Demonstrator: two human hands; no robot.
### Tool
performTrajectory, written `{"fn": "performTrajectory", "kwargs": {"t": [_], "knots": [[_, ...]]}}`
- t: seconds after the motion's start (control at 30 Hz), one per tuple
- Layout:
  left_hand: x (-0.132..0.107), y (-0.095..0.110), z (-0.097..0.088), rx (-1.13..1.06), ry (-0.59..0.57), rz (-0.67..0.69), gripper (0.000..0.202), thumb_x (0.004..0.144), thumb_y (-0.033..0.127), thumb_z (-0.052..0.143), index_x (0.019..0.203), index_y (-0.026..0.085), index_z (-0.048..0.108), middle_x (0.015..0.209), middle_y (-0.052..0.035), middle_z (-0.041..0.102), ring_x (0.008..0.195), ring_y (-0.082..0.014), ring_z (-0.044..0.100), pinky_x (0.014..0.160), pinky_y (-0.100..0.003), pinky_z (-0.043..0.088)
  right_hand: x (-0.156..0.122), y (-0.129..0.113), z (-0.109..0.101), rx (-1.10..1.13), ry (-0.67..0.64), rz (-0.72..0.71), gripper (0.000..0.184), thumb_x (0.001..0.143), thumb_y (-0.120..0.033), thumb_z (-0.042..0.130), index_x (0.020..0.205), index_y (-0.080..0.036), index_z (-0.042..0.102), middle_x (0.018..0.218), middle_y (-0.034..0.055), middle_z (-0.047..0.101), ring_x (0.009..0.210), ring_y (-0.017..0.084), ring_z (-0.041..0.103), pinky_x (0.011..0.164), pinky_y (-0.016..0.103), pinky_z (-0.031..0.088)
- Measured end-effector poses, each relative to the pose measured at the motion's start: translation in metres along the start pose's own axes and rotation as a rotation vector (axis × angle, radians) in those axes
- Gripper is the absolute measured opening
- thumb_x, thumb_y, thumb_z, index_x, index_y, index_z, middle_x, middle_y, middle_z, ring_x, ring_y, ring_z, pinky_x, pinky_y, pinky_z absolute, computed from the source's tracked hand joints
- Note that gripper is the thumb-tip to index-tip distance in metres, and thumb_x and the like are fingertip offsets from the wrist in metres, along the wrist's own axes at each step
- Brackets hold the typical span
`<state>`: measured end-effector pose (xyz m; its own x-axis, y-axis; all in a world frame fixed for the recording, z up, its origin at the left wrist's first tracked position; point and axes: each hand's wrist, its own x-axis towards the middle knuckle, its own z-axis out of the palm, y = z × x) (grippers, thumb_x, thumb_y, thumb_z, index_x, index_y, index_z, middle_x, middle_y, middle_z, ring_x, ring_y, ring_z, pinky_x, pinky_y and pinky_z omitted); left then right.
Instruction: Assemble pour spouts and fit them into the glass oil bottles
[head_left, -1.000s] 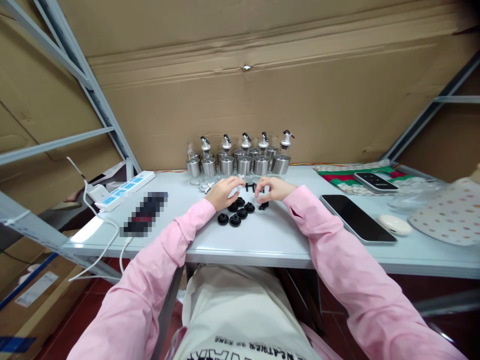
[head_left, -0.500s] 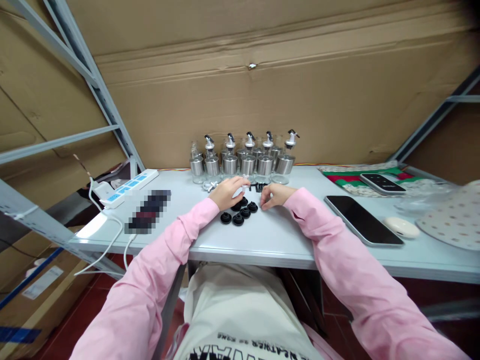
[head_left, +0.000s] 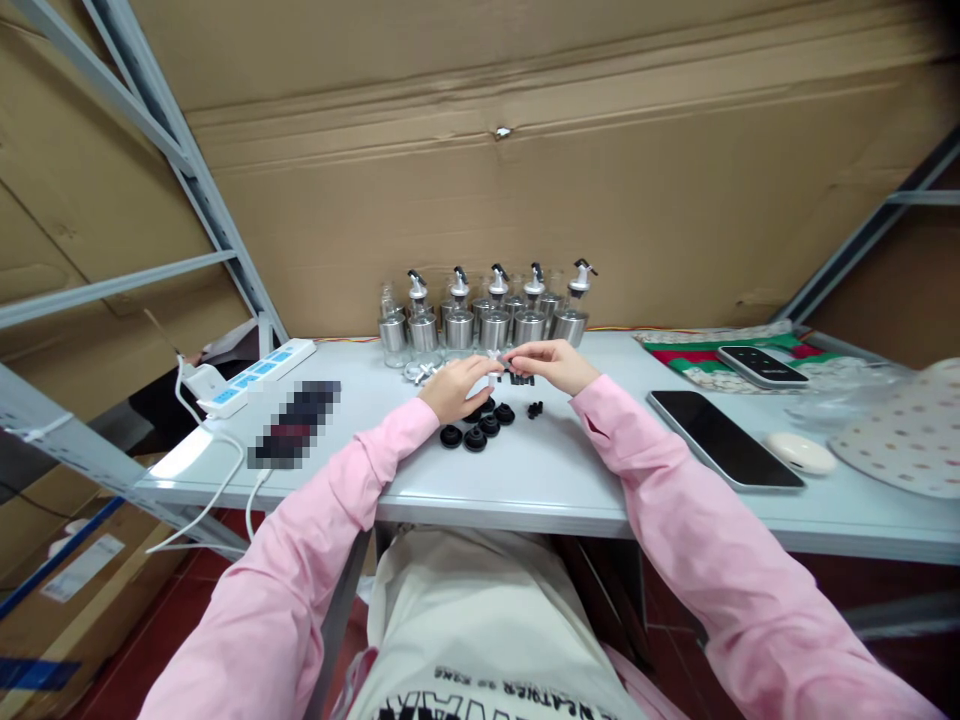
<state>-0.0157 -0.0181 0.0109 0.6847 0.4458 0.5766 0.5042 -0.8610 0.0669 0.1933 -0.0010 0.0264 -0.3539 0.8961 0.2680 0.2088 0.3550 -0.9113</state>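
Observation:
My left hand (head_left: 456, 387) and my right hand (head_left: 553, 363) meet above the grey table (head_left: 525, 470), fingers pinched on a small clear-and-white spout piece (head_left: 496, 360) held between them. Just below the hands lie several black round caps (head_left: 476, 430) and a small black part (head_left: 534, 409). More small black pieces (head_left: 520, 379) lie under my right hand. Behind the hands stands a row of glass and steel dispenser bottles (head_left: 491, 320) with pour spouts. A few clear loose parts (head_left: 420, 373) lie to the left of my left hand.
A white power strip (head_left: 251, 374) with cables sits at the left, beside a blurred dark object (head_left: 294, 424). A tablet (head_left: 724, 438), a white oval case (head_left: 802, 453), a phone (head_left: 765, 365) on a striped cloth and a dotted lid (head_left: 900, 430) lie on the right. Cardboard walls behind.
My right hand has lifted from the black pieces on the table and moved up and left to meet my left hand at the small spout piece. One small black part now lies uncovered.

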Motion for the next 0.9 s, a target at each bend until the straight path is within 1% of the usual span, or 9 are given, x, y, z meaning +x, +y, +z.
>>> {"fn": "performTrajectory", "kwargs": {"t": [0.17,0.33,0.43,0.53,0.63,0.7,0.77,0.83,0.9], "knots": [[-0.001,0.000,0.001,-0.017,-0.017,-0.008,0.028,0.088,0.024,0.042,0.115,0.018,0.047,0.116,-0.0085,0.059,0.107,-0.0197,0.056,0.092,-0.034,0.043,0.002,0.000,0.003,0.146,0.029,0.020,0.043,0.052,-0.049,0.075,0.077,-0.016,0.063,0.067,0.0018,0.065,0.059,0.010,0.056,0.065,0.029,0.050],[-0.002,-0.001,0.002,-0.020,-0.029,0.001,0.029,0.088,0.023,0.041,0.117,0.018,0.046,0.118,-0.0089,0.058,0.110,-0.0200,0.054,0.093,-0.034,0.042,0.003,0.002,0.003,0.180,0.078,0.019,0.048,0.052,-0.054,0.074,0.078,-0.015,0.065,0.066,0.0018,0.064,0.058,0.009,0.056,0.064,0.028,0.049],[-0.001,-0.001,0.003,0.003,-0.044,0.013,0.029,0.089,0.023,0.040,0.117,0.018,0.046,0.116,-0.0082,0.058,0.109,-0.0203,0.055,0.091,-0.034,0.043,0.003,0.002,0.005,0.238,0.107,0.003,0.045,0.054,-0.053,0.074,0.077,-0.015,0.066,0.063,0.0008,0.063,0.056,0.008,0.054,0.063,0.027,0.049],[-0.001,0.000,0.003,0.056,-0.059,0.034,0.030,0.090,0.024,0.039,0.117,0.018,0.048,0.113,-0.0087,0.058,0.103,-0.0206,0.057,0.087,-0.034,0.044,0.003,0.003,0.008,0.325,0.110,-0.002,0.040,0.054,-0.049,0.076,0.075,-0.016,0.066,0.060,-0.0006,0.061,0.055,0.008,0.053,0.063,0.026,0.048],[-0.001,0.001,0.003,0.107,-0.066,0.050,0.031,0.090,0.026,0.039,0.119,0.018,0.048,0.110,-0.0092,0.057,0.097,-0.0199,0.057,0.084,-0.032,0.045,0.004,0.004,0.010,0.380,0.093,0.012,0.037,0.054,-0.045,0.077,0.073,-0.016,0.066,0.059,-0.0010,0.061,0.056,0.008,0.053,0.063,0.025,0.047],[-0.001,0.000,0.003,0.128,-0.065,0.062,0.032,0.091,0.026,0.038,0.120,0.019,0.048,0.110,-0.0093,0.056,0.096,-0.0197,0.057,0.084,-0.031,0.045,0.003,0.005,0.011,0.429,0.076,0.031,0.035,0.053,-0.043,0.078,0.072,-0.016,0.066,0.059,-0.0013,0.061,0.056,0.008,0.053,0.062,0.024,0.047],[-0.001,-0.001,0.004,0.144,-0.057,0.074,0.032,0.091,0.026,0.037,0.121,0.019,0.048,0.111,-0.0093,0.056,0.097,-0.0195,0.057,0.084,-0.031,0.044,0.003,0.006,0.012,0.494,0.039,0.065,0.034,0.055,-0.041,0.078,0.074,-0.017,0.066,0.058,-0.0025,0.059,0.056,0.007,0.053,0.061,0.023,0.046],[-0.002,-0.003,0.005,0.149,-0.049,0.084,0.033,0.091,0.026,0.037,0.122,0.019,0.047,0.112,-0.0094,0.056,0.099,-0.0194,0.056,0.085,-0.031,0.044,0.001,0.005,0.013,0.557,-0.024,0.116,0.032,0.059,-0.040,0.076,0.080,-0.017,0.066,0.059,-0.0036,0.056,0.056,0.007,0.051,0.058,0.022,0.044],[-0.002,-0.005,0.006,0.145,-0.051,0.092,0.033,0.091,0.025,0.037,0.122,0.019,0.046,0.115,-0.0094,0.056,0.102,-0.0195,0.056,0.086,-0.031,0.043,0.000,0.003,0.015,0.606,-0.083,0.172,0.028,0.066,-0.039,0.071,0.083,-0.016,0.066,0.060,-0.0038,0.053,0.055,0.006,0.048,0.054,0.021,0.042]]}}
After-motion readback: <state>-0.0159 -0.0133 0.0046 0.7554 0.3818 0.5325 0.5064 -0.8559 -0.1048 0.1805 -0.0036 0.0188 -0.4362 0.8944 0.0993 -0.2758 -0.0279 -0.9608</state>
